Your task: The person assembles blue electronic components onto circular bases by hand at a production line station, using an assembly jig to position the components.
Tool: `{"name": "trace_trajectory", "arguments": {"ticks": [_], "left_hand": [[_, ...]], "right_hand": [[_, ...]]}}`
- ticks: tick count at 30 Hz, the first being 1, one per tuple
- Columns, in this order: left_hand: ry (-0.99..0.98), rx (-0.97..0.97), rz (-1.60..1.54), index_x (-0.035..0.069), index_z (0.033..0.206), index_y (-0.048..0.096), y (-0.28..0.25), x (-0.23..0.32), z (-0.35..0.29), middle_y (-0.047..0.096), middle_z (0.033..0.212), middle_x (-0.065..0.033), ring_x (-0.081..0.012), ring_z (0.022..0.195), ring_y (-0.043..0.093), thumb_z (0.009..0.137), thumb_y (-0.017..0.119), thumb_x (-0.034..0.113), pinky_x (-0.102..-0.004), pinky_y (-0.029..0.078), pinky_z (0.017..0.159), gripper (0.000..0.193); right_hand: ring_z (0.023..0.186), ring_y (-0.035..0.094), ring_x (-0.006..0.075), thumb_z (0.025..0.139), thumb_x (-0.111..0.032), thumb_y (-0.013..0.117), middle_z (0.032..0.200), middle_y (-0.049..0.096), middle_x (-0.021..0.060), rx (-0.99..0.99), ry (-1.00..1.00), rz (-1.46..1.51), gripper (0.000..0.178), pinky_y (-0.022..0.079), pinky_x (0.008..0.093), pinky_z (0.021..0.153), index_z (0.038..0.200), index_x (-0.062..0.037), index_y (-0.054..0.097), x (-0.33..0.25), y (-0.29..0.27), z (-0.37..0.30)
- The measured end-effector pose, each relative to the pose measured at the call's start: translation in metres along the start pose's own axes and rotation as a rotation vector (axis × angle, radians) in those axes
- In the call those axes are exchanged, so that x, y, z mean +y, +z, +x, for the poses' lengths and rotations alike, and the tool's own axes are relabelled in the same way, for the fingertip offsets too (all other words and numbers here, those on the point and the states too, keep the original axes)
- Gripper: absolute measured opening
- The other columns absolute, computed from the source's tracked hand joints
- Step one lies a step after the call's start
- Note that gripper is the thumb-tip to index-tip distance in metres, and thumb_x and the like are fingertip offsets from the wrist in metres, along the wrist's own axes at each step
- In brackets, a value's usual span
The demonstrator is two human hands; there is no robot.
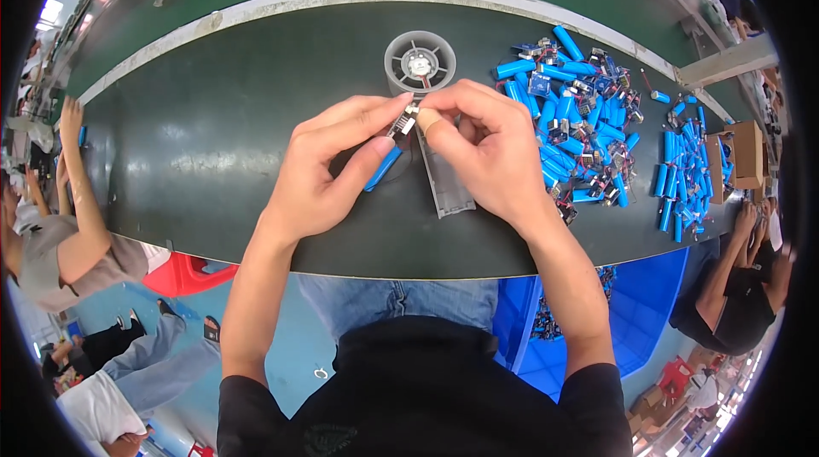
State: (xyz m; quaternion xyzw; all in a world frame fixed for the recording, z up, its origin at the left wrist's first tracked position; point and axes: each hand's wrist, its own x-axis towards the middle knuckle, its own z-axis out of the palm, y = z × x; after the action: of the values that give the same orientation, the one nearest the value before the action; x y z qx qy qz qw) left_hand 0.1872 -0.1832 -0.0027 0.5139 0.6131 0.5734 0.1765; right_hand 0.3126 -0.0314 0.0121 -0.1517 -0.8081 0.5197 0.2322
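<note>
My left hand (322,167) is closed, thumb and forefinger pinching a small circuit board (403,124) with silver and white parts. A blue battery cell (383,169) hangs below that board, beside my left thumb. Fingertips of my right hand (490,148) pinch a small pale connector (413,107) at the board's upper end; its exact shape is too small to make out. Behind my hands lies a grey plastic fan housing, its round head (392,59) pointing away and its open handle (450,190) partly covered by my right hand.
A big heap of blue cells with wired boards (589,120) covers the table's right side, with another pile (682,171) beyond it. A cardboard box (745,154) stands far right. Below the edge sits a blue bin (636,321). Co-workers (77,240) sit on both sides.
</note>
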Motion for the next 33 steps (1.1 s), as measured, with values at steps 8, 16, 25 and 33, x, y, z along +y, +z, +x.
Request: {"name": "trace_trajectory", "arguments": {"ticks": [8, 16, 25, 33], "left_hand": [[-0.084, -0.005, -0.076, 0.002, 0.125, 0.064, -0.0025, 0.0039, -0.0007, 0.067, 0.11, -0.0135, -0.0199, 0.094, 0.063, 0.084, 0.064, -0.006, -0.03, 0.051, 0.085, 0.042], [-0.12, 0.022, -0.147, 0.001, 0.123, 0.065, -0.0028, 0.0029, -0.0015, 0.069, 0.107, -0.0117, -0.0162, 0.092, 0.062, 0.084, 0.068, -0.003, -0.0282, 0.051, 0.084, 0.04], [-0.132, 0.042, -0.166, 0.001, 0.121, 0.067, -0.0013, 0.004, -0.0008, 0.069, 0.11, -0.0133, -0.018, 0.097, 0.065, 0.086, 0.068, -0.003, -0.0284, 0.052, 0.087, 0.035], [-0.124, 0.06, -0.183, 0.001, 0.119, 0.068, -0.0011, 0.0012, -0.0011, 0.068, 0.114, -0.0148, -0.0193, 0.102, 0.065, 0.086, 0.067, -0.002, -0.0292, 0.051, 0.089, 0.033]], "right_hand": [[0.057, 0.04, 0.0024, 0.086, -0.004, 0.068, 0.077, 0.059, -0.001, -0.064, 0.028, 0.017, 0.012, 0.03, 0.0213, 0.05, 0.097, 0.0003, 0.072, -0.0007, -0.0065, 0.0008], [0.057, 0.039, 0.0028, 0.085, -0.005, 0.069, 0.076, 0.057, -0.0013, -0.055, 0.029, -0.001, 0.013, 0.029, 0.0216, 0.05, 0.097, 0.0003, 0.072, -0.0003, -0.0062, 0.0018], [0.055, 0.037, 0.0033, 0.084, -0.004, 0.069, 0.072, 0.053, -0.0015, -0.019, -0.004, -0.031, 0.011, 0.028, 0.0227, 0.05, 0.094, 0.0001, 0.072, -0.0014, -0.0053, 0.002], [0.055, 0.038, 0.0039, 0.083, -0.003, 0.07, 0.072, 0.055, -0.0011, 0.011, -0.037, -0.036, 0.011, 0.029, 0.0229, 0.049, 0.093, -0.0002, 0.072, 0.0005, -0.0041, 0.0017]]}}
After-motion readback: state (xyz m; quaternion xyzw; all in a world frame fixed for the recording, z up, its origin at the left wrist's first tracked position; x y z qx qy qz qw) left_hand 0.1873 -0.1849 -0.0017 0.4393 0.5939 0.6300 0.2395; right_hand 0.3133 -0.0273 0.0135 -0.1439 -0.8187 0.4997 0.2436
